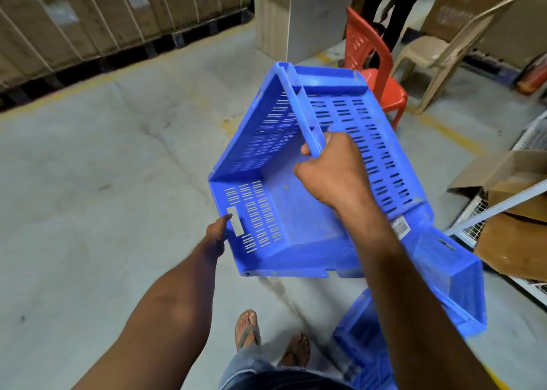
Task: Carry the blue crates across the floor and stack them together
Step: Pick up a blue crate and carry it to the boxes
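**First onlooker:** Start at the feet (272,339): sandals on bare concrete floor (88,197), and just to the right of them more blue crates (367,357) sit low at the near edge. I can't tell how many, the arm covers most of them.

**Second onlooker:** And the one being carried?

**First onlooker:** The blue crate (296,182) is in the air, between the person and the chairs, tipped so its open side faces the person. The right hand (331,170) has its fingers (307,150) wrapped tight round a rim bar on the upper side. The left hand (217,235) is at the near-left end wall by the handle slot; its fingers go behind the wall, so I'd say it is gripping there, but I can't see them close.

**Second onlooker:** So what would make the carry go well?

**First onlooker:** To my eye, level it first. Tilted like that, it hangs mostly from the right hand. Then I'd keep both hands on opposite sides, turn toward those crates near the feet, line the corners up over the rim below and lower it straight, so it seats rather than jams.

**Second onlooker:** Anything in the way?

**First onlooker:** To the right, an open cardboard box (509,200) on a wire rack stands near the crate's swing. Farther off, a red chair (376,76) and a beige chair (438,52), and strapped cartons (103,13) along the far left.
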`<state>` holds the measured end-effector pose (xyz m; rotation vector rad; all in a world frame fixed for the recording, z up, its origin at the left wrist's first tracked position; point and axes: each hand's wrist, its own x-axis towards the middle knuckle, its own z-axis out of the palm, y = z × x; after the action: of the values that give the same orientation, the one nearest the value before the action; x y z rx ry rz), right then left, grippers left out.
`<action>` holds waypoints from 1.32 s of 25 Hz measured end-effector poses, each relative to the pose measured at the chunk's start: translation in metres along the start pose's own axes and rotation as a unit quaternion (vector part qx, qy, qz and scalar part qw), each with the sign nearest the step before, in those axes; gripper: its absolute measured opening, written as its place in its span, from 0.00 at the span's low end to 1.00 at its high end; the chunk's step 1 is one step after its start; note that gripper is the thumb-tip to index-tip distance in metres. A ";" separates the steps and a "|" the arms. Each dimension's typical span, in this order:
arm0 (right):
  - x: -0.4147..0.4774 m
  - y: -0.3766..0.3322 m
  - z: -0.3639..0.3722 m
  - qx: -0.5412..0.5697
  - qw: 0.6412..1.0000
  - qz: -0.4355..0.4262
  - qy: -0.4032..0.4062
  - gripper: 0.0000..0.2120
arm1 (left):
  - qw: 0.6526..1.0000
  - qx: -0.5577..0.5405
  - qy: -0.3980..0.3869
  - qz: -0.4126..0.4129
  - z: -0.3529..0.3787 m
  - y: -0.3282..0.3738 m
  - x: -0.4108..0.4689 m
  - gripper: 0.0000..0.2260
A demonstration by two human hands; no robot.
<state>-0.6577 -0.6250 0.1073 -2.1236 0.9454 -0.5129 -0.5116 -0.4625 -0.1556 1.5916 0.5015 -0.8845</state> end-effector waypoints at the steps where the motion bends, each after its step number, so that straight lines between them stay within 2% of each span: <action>1: -0.003 -0.006 -0.001 -0.007 1.000 -0.009 -0.004 0.09 | 1.000 0.002 -0.005 -0.003 -0.005 -0.001 -0.001 0.19; 3: -0.006 -0.016 -0.004 -0.013 1.000 -0.021 -0.013 0.08 | 1.000 -0.014 0.000 -0.006 -0.012 -0.005 -0.005 0.17; 6: -0.011 -0.031 -0.001 -0.009 0.999 -0.040 -0.026 0.08 | 0.996 -0.077 0.050 -0.001 -0.030 -0.008 -0.006 0.16; 10: -0.008 -0.043 0.008 -0.016 0.998 -0.051 -0.033 0.06 | 0.990 -0.125 0.060 -0.011 -0.060 -0.007 -0.005 0.05; 12: 0.003 -0.045 0.010 -0.020 0.998 -0.041 -0.041 0.06 | 0.990 -0.130 0.056 0.010 -0.078 -0.005 -0.006 0.10; 16: 0.026 -0.064 0.024 -0.046 0.998 -0.029 -0.044 0.03 | 0.990 -0.130 -0.024 0.053 -0.132 0.008 -0.007 0.17; 18: 0.034 -0.077 0.040 -0.054 0.997 -0.030 -0.040 0.02 | 0.985 -0.150 -0.059 0.063 -0.156 0.015 -0.002 0.15; 20: 0.033 -0.095 0.062 -0.060 0.996 -0.037 -0.050 0.03 | 0.992 -0.117 -0.026 0.034 -0.172 0.019 0.005 0.13; 22: 0.029 -0.113 0.090 -0.066 0.994 -0.047 -0.071 0.05 | 0.994 -0.082 0.066 -0.001 -0.186 0.020 0.015 0.15; 24: 0.028 -0.130 0.117 -0.073 0.993 -0.056 -0.074 0.07 | 0.986 -0.084 0.142 -0.004 -0.202 0.026 0.024 0.17; 28: 0.049 -0.144 0.164 -0.133 0.987 -0.085 -0.039 0.09 | 0.974 -0.087 0.208 0.012 -0.250 0.044 0.034 0.16; 30: 0.061 -0.144 0.191 -0.160 0.982 -0.094 -0.027 0.10 | 0.968 -0.062 0.244 0.016 -0.282 0.054 0.042 0.18; 33: 0.082 -0.142 0.236 -0.175 0.981 -0.072 -0.049 0.11 | 0.970 -0.067 0.233 0.031 -0.329 0.071 0.046 0.11</action>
<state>-0.3961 -0.5124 0.0680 -2.5223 0.8813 -0.3262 -0.3434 -0.1685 -0.1372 1.6802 0.8199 -0.4122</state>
